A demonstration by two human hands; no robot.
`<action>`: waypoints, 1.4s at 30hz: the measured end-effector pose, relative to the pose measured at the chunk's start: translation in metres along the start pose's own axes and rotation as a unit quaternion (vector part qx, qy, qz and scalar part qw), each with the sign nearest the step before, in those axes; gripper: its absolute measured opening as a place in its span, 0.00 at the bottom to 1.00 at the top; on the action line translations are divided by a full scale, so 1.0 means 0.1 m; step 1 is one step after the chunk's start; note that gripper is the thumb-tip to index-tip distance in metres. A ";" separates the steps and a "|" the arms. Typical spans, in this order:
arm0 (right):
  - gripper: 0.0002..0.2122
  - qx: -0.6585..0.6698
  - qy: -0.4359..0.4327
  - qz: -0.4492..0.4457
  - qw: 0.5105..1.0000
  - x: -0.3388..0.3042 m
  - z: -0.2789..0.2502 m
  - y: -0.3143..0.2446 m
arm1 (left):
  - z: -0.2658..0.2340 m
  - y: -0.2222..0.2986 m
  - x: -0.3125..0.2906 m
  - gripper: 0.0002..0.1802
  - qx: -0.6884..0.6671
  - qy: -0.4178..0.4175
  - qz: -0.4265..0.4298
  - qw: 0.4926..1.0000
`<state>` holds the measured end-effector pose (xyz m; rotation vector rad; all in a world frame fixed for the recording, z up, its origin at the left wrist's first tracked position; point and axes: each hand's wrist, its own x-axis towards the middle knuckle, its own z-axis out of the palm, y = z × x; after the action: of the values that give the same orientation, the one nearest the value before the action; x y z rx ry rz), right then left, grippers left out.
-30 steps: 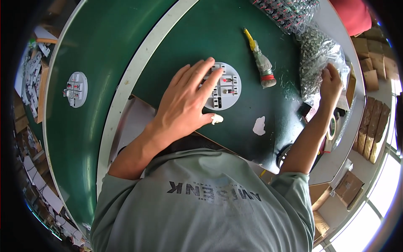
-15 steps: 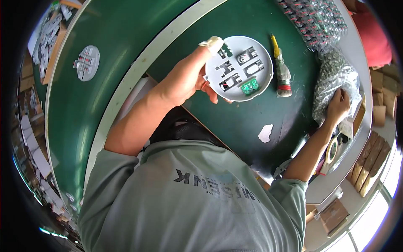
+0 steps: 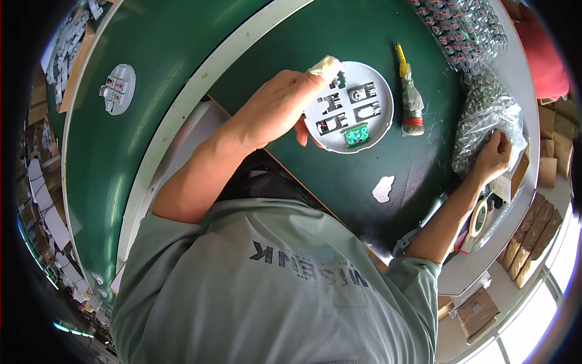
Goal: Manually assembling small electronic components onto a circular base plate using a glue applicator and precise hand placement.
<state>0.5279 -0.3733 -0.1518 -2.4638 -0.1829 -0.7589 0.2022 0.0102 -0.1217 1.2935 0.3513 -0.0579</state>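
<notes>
My left hand is closed on the rim of a round white plastic housing, holding it above the green table. The thumb, wrapped in pale covering, lies over the upper left rim. Black slots and metal contacts fill the housing's inner face, and a small green circuit board sits in its lower part. At the far right, my right hand has its fingers curled together at the edge of a clear plastic bag of small greyish parts. Whatever lies between those fingertips is hidden.
A brush with a yellow end lies right of the housing. Red-marked parts in clear plastic are behind the bag. A tape roll stands by my right forearm. Another round housing rests on the green belt at left. A white scrap is on the table.
The housing has come slightly nearer to me, and my left thumb reaches further over its rim. My right hand stays at the bag, with a small shift toward me.
</notes>
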 end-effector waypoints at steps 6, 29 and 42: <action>0.11 0.256 0.054 0.079 0.962 -0.01 0.12 0.06 | 0.00 -0.01 -0.02 0.39 -0.006 0.001 0.003 1.000; 0.09 0.151 -0.003 0.126 0.981 -0.06 0.06 -0.05 | -0.06 -0.02 0.20 0.36 -0.044 -0.036 -0.050 0.997; 0.10 0.134 -0.018 0.114 0.984 -0.08 0.04 0.02 | -0.08 -0.08 0.22 0.36 -0.046 -0.064 -0.013 0.997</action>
<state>0.5238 -0.3726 -0.1596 -2.1955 -0.0136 -0.5531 0.2196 0.0191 -0.1369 1.1887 0.2575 -0.1450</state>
